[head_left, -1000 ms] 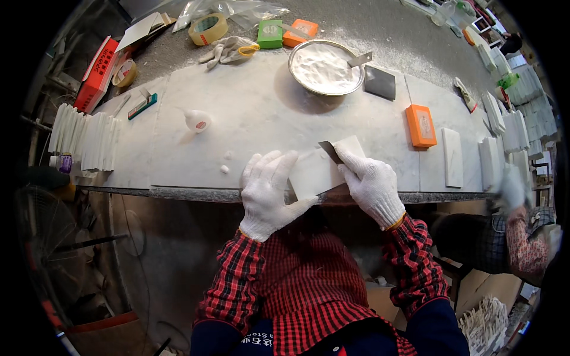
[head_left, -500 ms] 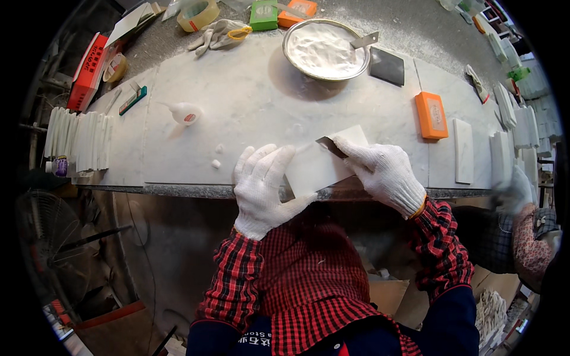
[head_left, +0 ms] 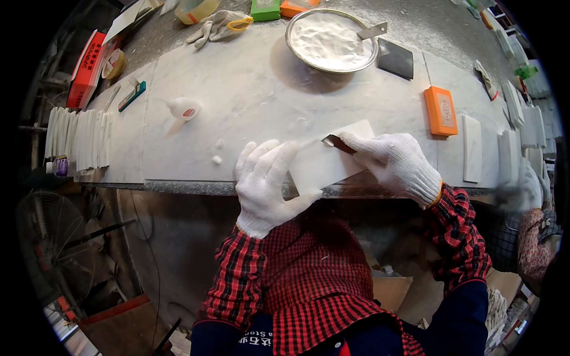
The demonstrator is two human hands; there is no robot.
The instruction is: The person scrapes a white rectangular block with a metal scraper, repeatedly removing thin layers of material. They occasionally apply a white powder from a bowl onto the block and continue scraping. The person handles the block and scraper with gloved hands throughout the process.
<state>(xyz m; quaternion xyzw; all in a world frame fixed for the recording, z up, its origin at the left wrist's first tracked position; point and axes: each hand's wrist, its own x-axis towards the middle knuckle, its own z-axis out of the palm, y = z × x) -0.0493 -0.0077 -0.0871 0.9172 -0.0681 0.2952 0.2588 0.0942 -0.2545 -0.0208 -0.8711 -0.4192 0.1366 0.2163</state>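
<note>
My left hand (head_left: pixel 266 185), in a white knit glove, grips the left end of a white rectangular slab (head_left: pixel 320 164) at the table's front edge. Its thumb lies along the near side and its fingers along the left side. In my right hand (head_left: pixel 399 165), also gloved, is a thin metal scraper blade (head_left: pixel 341 144), pinched between thumb and fingers. The blade is tilted, with its tip at the slab's upper face. Beyond the slab stands a metal bowl (head_left: pixel 331 44) of white paste or powder, with a flat metal spatula (head_left: pixel 373 31) stuck in it.
A white squeeze bottle (head_left: pixel 184 109) lies left of centre, near small white lumps (head_left: pixel 217 160). An orange box (head_left: pixel 440 111) and a narrow white strip (head_left: pixel 472 148) lie at the right. White slabs (head_left: pixel 77 139) stand stacked far left. Another person's blurred gloved hand (head_left: pixel 525 184) shows far right.
My right hand has shifted slightly right with the scraper blade, which is now tipped to a different angle. My left hand keeps its hold on the slab. The whole view has shifted a little.
</note>
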